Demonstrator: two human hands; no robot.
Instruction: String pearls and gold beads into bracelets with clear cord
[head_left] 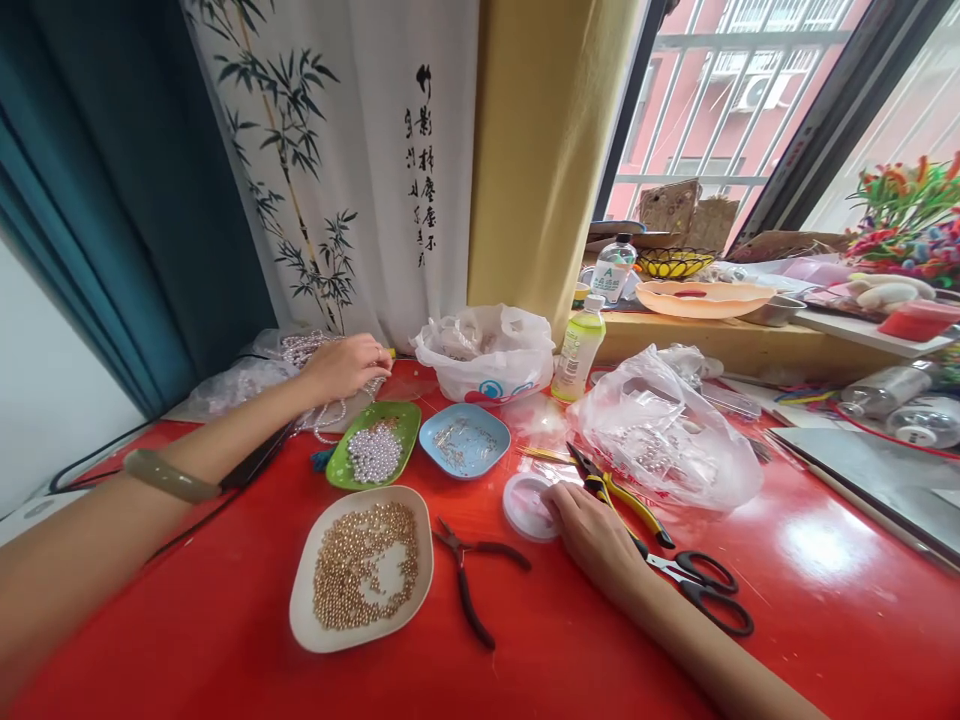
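Observation:
My left hand [346, 368] reaches to the back left, above pearl bead strands [330, 418] and clear plastic bags. Its fingers are curled together; what they hold, if anything, is hidden. My right hand [591, 528] grips the right edge of a small round clear plastic box [527, 506] lying on the table. Between the arms stand a green dish [409, 420] of silvery-white beads, a blue dish [465, 470] of small metal pins, and a cream dish [307, 605] of gold beads. Dark-handled cutting pliers [466, 560] lie open beside the cream dish.
Yellow-handled pliers [634, 508] and black-handled scissors [705, 590] lie by my right hand. Behind are a white bag-lined bowl [484, 375], a drink bottle [579, 350] and a plastic bag [667, 440] of small parts. A window sill [645, 338] holds clutter on the right.

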